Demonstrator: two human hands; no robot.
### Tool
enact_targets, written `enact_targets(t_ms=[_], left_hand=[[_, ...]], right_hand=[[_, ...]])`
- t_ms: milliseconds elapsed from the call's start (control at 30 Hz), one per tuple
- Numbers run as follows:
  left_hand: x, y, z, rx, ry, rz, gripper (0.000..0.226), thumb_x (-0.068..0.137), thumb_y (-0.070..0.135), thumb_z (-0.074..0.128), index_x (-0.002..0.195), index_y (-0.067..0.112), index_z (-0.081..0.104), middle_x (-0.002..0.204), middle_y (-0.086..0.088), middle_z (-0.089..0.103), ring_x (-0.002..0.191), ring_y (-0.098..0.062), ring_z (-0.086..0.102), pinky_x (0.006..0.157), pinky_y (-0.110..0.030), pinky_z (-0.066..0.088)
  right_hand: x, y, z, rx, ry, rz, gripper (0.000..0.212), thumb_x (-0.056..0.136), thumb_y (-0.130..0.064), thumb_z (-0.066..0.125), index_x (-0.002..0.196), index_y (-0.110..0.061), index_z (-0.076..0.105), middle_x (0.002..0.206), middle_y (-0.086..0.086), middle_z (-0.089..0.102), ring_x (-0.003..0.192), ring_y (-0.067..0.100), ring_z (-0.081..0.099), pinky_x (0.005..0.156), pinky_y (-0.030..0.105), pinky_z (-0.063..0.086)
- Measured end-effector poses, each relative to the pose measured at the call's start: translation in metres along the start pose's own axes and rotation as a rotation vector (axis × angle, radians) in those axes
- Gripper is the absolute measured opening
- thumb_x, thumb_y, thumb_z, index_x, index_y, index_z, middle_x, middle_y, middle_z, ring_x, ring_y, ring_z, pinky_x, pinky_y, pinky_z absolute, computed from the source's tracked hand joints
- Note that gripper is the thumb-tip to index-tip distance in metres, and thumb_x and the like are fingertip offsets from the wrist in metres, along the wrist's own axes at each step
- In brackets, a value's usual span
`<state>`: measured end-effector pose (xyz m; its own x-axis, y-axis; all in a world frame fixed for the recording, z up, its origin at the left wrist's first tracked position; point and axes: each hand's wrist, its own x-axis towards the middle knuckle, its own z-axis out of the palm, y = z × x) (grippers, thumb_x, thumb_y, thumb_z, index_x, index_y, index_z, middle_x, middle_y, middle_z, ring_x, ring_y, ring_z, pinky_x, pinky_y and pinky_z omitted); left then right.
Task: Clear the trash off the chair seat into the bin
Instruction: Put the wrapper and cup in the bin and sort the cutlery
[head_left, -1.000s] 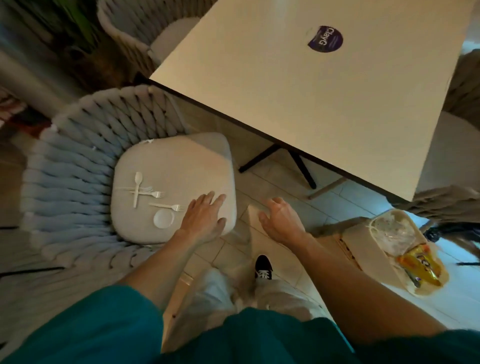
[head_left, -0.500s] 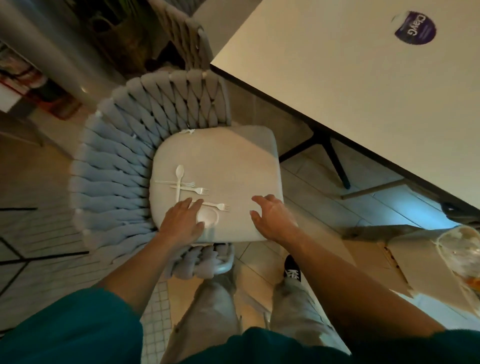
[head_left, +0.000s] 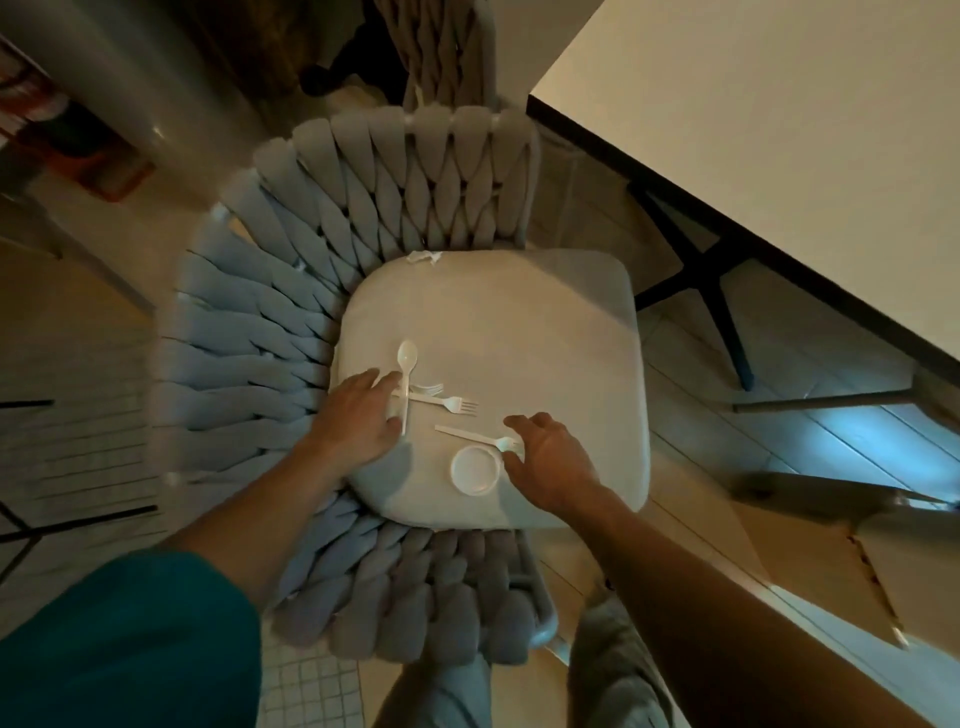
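The pale seat cushion (head_left: 519, 322) of a woven grey chair (head_left: 291, 291) carries white plastic trash. A spoon (head_left: 406, 374) lies across two forks (head_left: 441, 402). A third fork (head_left: 475, 437) lies just above a round white lid (head_left: 475, 469). A crumpled scrap of paper (head_left: 423, 256) sits at the cushion's back edge. My left hand (head_left: 358, 415) rests flat on the cushion, fingertips touching the spoon handle and the fork handles. My right hand (head_left: 545, 457) hovers with spread fingers at the third fork's tines and the lid's right edge. Neither hand holds anything. The bin is out of view.
A pale table (head_left: 779, 135) on a black cross base (head_left: 711, 291) stands to the right of the chair. A second woven chair (head_left: 447, 47) is at the back. A flattened cardboard piece (head_left: 831, 561) lies on the tiled floor at the lower right.
The view has swung left, so the bin has left the frame. Both hands moved further onto the cushion: the left to the spoon and forks, the right to the lid and the third fork.
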<state>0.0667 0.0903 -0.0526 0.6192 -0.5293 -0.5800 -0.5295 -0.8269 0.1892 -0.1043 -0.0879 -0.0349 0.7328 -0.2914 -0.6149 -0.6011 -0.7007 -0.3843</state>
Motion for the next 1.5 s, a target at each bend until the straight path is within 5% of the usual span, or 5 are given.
enact_targets(t_ms=[500,733,833,1000,1500], left_hand=[[0.216,-0.014,-0.012,0.118,0.067,0.229,0.060,0.082,0.037,0.051,0.139,0.030,0.033,0.146,-0.015,0.034,0.133,-0.035,0.036,0.106,-0.047,0.037],[0.258,-0.006,-0.012,0.088,0.180,0.316,0.061,0.086,0.039,0.047,0.142,0.016,0.036,0.149,-0.022,0.028,0.135,-0.037,0.035,0.109,-0.044,0.036],[0.257,-0.004,-0.006,0.084,0.199,0.298,0.057,0.089,0.029,0.051,0.140,0.008,0.038,0.147,-0.018,0.035,0.134,-0.036,0.035,0.110,-0.043,0.034],[0.235,0.003,-0.001,0.012,0.290,0.352,0.027,0.080,0.006,0.054,0.104,0.002,0.065,0.110,-0.020,0.058,0.102,-0.037,0.056,0.087,-0.040,0.048],[0.042,0.076,0.032,-0.639,0.105,0.013,0.013,0.085,0.011,0.067,0.096,0.013,0.075,0.091,0.005,0.070,0.081,-0.005,0.062,0.077,-0.011,0.045]], right_hand=[[0.064,0.001,0.099,-0.239,-0.201,-0.219,0.066,0.090,-0.019,0.057,0.148,-0.024,0.027,0.153,0.013,0.023,0.132,0.037,0.031,0.105,0.046,0.029],[0.082,-0.002,0.107,-0.321,-0.107,-0.250,0.052,0.043,-0.027,0.082,0.094,-0.028,0.071,0.100,0.007,0.066,0.073,0.022,0.062,0.054,0.029,0.050],[0.084,-0.002,0.106,-0.281,-0.088,-0.210,0.043,0.050,-0.024,0.082,0.091,-0.026,0.070,0.101,0.009,0.064,0.075,0.026,0.063,0.051,0.031,0.051],[0.084,-0.004,0.091,-0.198,-0.213,-0.187,0.029,0.095,-0.010,0.044,0.124,-0.012,0.051,0.128,0.014,0.045,0.116,0.032,0.047,0.085,0.042,0.045],[0.027,0.025,0.026,0.206,-0.002,-0.047,0.018,0.089,-0.024,0.060,0.106,-0.018,0.058,0.106,0.006,0.062,0.095,0.028,0.060,0.080,0.033,0.047]])
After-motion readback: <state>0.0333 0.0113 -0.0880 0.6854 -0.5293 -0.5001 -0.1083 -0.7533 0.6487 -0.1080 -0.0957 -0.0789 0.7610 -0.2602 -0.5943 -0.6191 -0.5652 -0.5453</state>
